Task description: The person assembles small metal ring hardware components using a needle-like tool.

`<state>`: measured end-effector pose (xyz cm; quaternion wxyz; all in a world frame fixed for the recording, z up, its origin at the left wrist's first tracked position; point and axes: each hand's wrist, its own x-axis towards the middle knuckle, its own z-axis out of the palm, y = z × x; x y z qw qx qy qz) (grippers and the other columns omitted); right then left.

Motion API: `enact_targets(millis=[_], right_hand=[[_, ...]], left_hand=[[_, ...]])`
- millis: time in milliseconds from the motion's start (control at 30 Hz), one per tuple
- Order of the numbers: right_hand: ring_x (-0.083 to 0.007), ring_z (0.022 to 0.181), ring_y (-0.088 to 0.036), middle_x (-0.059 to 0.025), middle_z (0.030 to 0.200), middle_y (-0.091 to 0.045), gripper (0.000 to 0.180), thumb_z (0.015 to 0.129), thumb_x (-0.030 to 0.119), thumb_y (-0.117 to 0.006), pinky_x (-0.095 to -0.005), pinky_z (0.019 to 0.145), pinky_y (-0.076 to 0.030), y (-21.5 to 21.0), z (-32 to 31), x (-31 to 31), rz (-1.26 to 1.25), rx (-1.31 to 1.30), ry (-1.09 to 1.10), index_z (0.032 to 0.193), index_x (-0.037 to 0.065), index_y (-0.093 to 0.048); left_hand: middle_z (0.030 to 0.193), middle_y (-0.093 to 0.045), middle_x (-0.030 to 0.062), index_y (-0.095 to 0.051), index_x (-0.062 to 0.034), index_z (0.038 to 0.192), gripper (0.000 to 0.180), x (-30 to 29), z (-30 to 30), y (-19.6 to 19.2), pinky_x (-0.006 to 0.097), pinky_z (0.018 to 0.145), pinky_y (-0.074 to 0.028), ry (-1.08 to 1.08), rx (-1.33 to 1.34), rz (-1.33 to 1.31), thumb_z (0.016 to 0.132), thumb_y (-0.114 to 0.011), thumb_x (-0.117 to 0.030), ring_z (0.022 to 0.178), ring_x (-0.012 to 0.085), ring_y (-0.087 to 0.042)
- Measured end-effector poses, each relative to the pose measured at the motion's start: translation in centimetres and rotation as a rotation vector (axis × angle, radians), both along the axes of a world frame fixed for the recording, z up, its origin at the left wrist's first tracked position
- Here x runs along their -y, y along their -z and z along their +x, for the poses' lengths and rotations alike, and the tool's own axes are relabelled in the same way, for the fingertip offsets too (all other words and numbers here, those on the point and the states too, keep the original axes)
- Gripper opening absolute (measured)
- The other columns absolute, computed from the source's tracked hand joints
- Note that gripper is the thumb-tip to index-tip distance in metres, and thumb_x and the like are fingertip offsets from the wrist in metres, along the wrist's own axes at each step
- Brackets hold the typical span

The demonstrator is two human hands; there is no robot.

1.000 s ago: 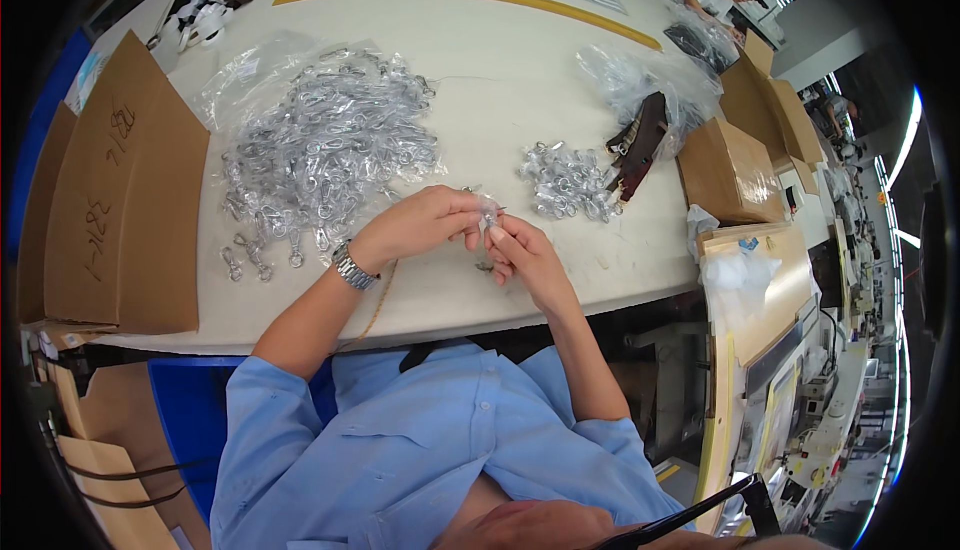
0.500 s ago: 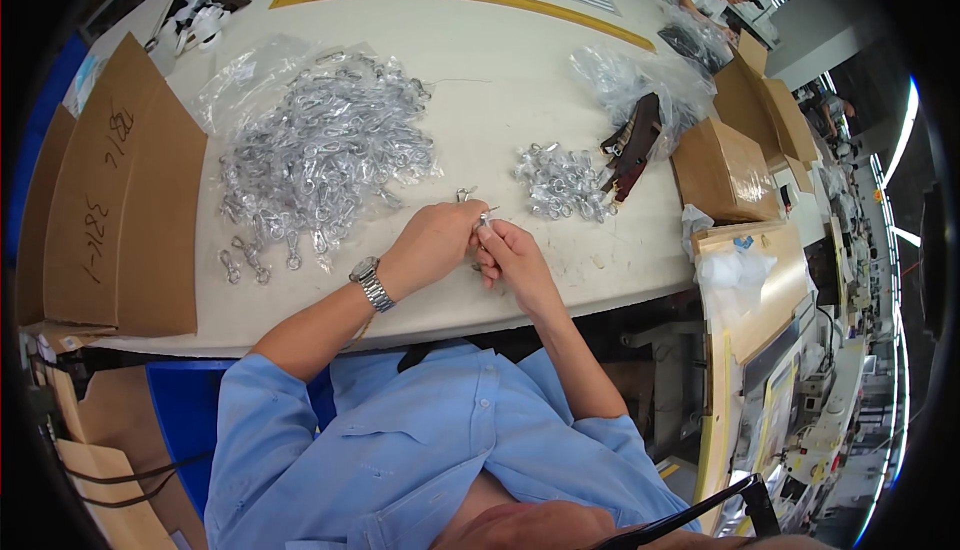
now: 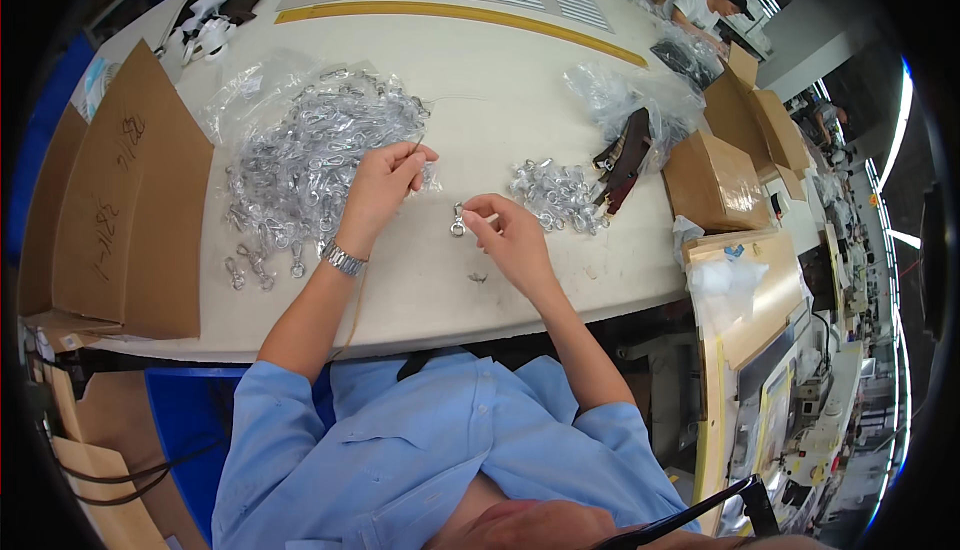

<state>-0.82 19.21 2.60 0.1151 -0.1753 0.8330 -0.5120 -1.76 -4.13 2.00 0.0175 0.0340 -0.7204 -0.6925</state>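
Beside the plastic-wrapped pile, my left hand point(image 3: 384, 186) is closed in a pinch on a thin, pointed thing point(image 3: 418, 143); its exact kind is too small to make out. A thin tan cord point(image 3: 357, 312) runs below that wrist toward the table's front edge. My right hand point(image 3: 512, 242) is closed, thumb and index finger at the edge of a silver snap hook point(image 3: 458, 221) near the table's middle. The fingers partly cover where they meet it. To the left lies the big pile of bagged snap hooks point(image 3: 330, 150); a smaller pile point(image 3: 553, 196) lies right.
A cardboard box point(image 3: 150, 220) stands left, another point(image 3: 712, 185) right. Dark straps point(image 3: 628, 155) and clear plastic bags point(image 3: 640, 90) lie beside the small pile. A yellow strip point(image 3: 460, 14) crosses the far table. Dark scraps point(image 3: 478, 278) lie nearby. Another person point(image 3: 700, 10) works far right.
My hands have parted. The left has moved up and left toward the big pile; the right has turned toward the snap hook, which now shows more fully. The view has shifted slightly.
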Motion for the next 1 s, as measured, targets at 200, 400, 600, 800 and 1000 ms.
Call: enact_targets(millis=[200, 400, 600, 800, 1000], right_hand=[[-0.0315, 0.083, -0.071, -0.0122, 0.094, -0.067, 0.027, 0.09, 0.022, -0.078, -0.0415, 0.068, -0.058, 3.4, -4.3, 5.8, 0.421, -0.785, -0.06, 0.104, 0.001, -0.067], [-0.0328, 0.088, -0.071, -0.014, 0.098, -0.067, 0.029, 0.085, 0.02, -0.08, -0.0447, 0.071, -0.059, 3.6, -5.1, 7.4, 0.591, -0.755, -0.096, 0.103, 0.002, -0.066], [-0.0323, 0.086, -0.071, -0.0148, 0.099, -0.067, 0.024, 0.085, 0.017, -0.075, -0.0443, 0.07, -0.059, 4.3, -1.8, 9.9, 0.367, -0.82, -0.275, 0.101, 0.002, -0.066], [-0.0383, 0.075, -0.069, -0.0192, 0.085, -0.067, 0.014, 0.085, 0.012, -0.069, -0.0494, 0.069, -0.057, 5.3, -3.0, 9.6, 0.448, -0.736, -0.248, 0.089, 0.0, -0.063], [-0.0399, 0.076, -0.069, -0.0184, 0.079, -0.068, 0.016, 0.082, 0.014, -0.072, -0.0498, 0.069, -0.055, 5.8, -3.8, 5.5, 0.18, -0.644, -0.125, 0.088, 0.001, -0.063]], left_hand=[[0.07, -0.06, -0.0046, -0.077, -0.0012, 0.11, 0.024, 2.2, -0.5, -0.5, 0.022, 0.052, -0.035, -0.33, -0.139, 0.144, 0.106, -0.061, -0.017, 0.058, 0.0011, -0.045], [0.071, -0.056, -0.0067, -0.076, -0.0032, 0.112, 0.021, 1.6, -0.3, -0.6, 0.019, 0.048, -0.029, -0.303, -0.21, 0.13, 0.107, -0.061, -0.017, 0.055, -0.0004, -0.04], [0.071, -0.059, -0.0049, -0.077, -0.0011, 0.11, 0.022, 1.2, 0.3, -1.6, 0.02, 0.055, -0.036, -0.322, -0.201, 0.224, 0.107, -0.059, -0.015, 0.061, 0.0015, -0.047], [0.07, -0.057, -0.0058, -0.076, -0.0027, 0.11, 0.021, 2.4, -0.1, -0.4, 0.021, 0.048, -0.028, -0.349, -0.171, 0.209, 0.107, -0.06, -0.015, 0.054, 0.0005, -0.04], [0.077, -0.063, -0.0034, -0.075, 0.0008, 0.11, 0.022, 0.3, -0.7, -0.5, 0.023, 0.057, -0.036, -0.149, -0.276, -0.087, 0.107, -0.061, -0.015, 0.066, 0.0028, -0.048]])
